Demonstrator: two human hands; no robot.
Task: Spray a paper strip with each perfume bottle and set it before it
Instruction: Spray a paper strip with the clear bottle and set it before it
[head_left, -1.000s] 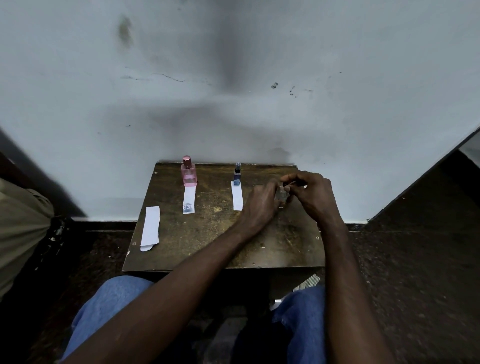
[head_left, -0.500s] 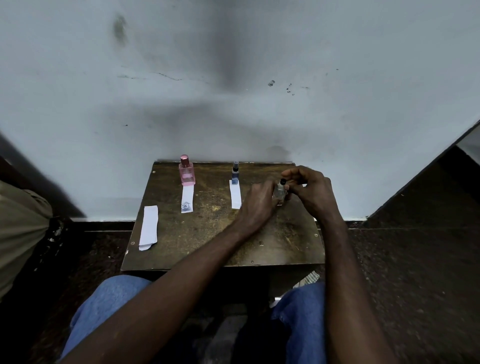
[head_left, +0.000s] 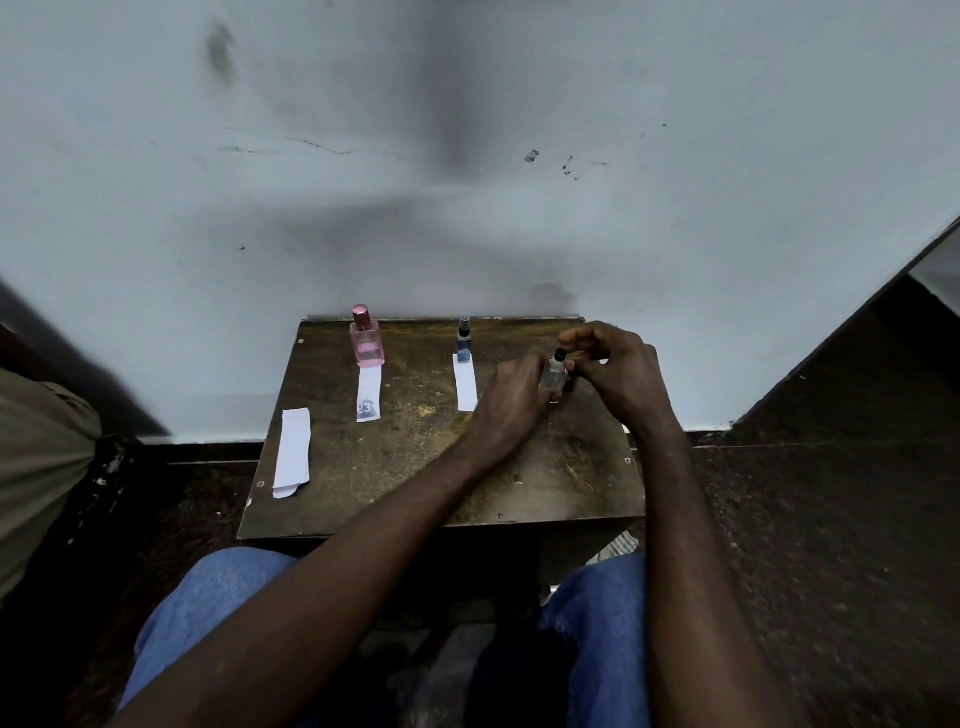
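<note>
Head camera looks down on a worn, scuffed brown wooden bench (head_left: 415, 467) pushed against a pale, stained wall (head_left: 467, 156). I count three perfume bottles on or over it.

At the back left a pink square glass bottle (head_left: 367, 340) with a rounded metallic pink cap stands upright. To its right a slim blue bottle (head_left: 464, 343) with a dark spray top also stands upright. The third, a small clear glass bottle (head_left: 555, 371) with a black spray top, is at the back right of the bench, between my two hands.

My left hand (head_left: 511, 400) has its grip wrapped around the clear bottle's body. My right hand (head_left: 618, 374) curls its fingers close to the black top; I cannot tell whether that grip is clenched on the top or just beside it.

Two flat white paper strips lie singly. One printed paper strip (head_left: 369, 395), with grey marks at its near end, lies touching the pink bottle's base. One plain paper strip (head_left: 465, 387) lies at the blue bottle's base. A small stack of spare paper strips (head_left: 293, 449) rests on the bench's left edge, a lower sheet peeking out beneath the top one.

Blue denim knees (head_left: 208, 597) show below the bench.
</note>
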